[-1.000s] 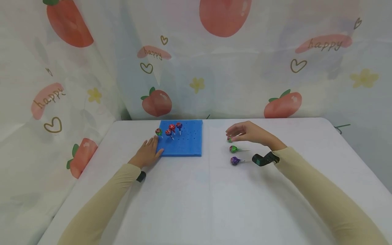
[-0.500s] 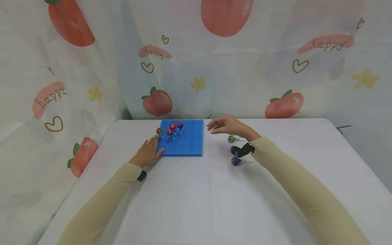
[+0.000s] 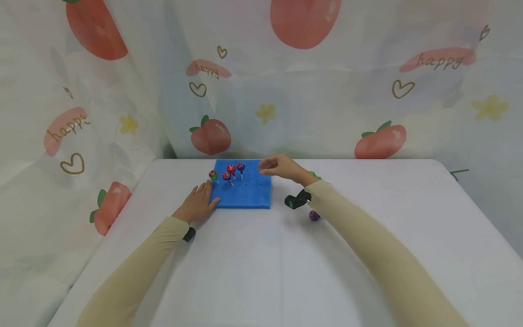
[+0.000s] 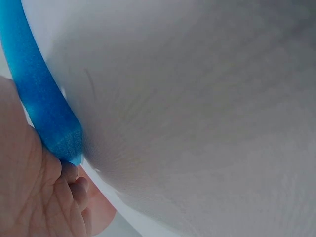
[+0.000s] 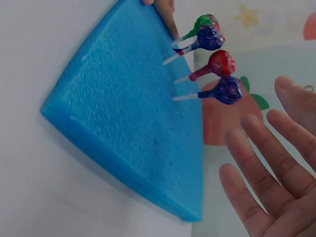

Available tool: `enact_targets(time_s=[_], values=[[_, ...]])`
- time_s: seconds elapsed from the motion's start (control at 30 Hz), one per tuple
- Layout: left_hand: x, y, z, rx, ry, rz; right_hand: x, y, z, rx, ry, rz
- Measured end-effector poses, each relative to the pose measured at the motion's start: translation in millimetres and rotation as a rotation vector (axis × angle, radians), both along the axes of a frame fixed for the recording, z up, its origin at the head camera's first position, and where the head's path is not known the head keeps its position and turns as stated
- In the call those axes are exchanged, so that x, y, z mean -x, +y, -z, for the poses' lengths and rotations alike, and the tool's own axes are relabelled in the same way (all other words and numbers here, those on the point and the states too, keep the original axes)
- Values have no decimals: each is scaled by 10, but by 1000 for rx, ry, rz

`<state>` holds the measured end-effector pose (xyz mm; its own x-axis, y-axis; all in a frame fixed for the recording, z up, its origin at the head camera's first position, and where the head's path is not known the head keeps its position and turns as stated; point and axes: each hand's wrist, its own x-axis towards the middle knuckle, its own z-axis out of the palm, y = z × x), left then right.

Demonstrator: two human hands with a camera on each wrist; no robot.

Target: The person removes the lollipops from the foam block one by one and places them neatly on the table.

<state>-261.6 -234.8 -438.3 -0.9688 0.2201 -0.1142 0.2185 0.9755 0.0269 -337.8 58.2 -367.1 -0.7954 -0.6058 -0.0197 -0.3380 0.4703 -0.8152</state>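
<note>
A blue foam board (image 3: pixel 241 197) with rows of small holes lies at the back of the table. Several lollipops stand in its far left part, among them a green lollipop (image 3: pixel 213 175), a red lollipop (image 3: pixel 231 169) and a blue lollipop (image 5: pixel 228 90). My left hand (image 3: pixel 195 205) rests against the board's left edge, fingers extended, thumb at the near corner. My right hand (image 3: pixel 283 168) hovers at the board's right edge. In the right wrist view its fingers (image 5: pixel 256 168) are spread and hold nothing.
On the white table (image 3: pixel 245 272), a green lollipop (image 3: pixel 313 174) and a purple lollipop (image 3: pixel 314 215) are partly hidden by the right arm. A patterned curtain (image 3: pixel 310 100) hangs behind the table and along its left side.
My right hand has moved left from above the loose lollipops to the board's right edge, with nothing in it. My left hand stays against the board.
</note>
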Motion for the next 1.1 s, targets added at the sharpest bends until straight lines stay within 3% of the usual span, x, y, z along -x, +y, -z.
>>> enact_targets(time_s=[0.7, 1.1], values=[[48, -44, 61, 2, 8, 15, 177, -548, 460, 159, -132, 193], [57, -51, 67, 11, 19, 12, 169, -752, 535, 148, -132, 254]])
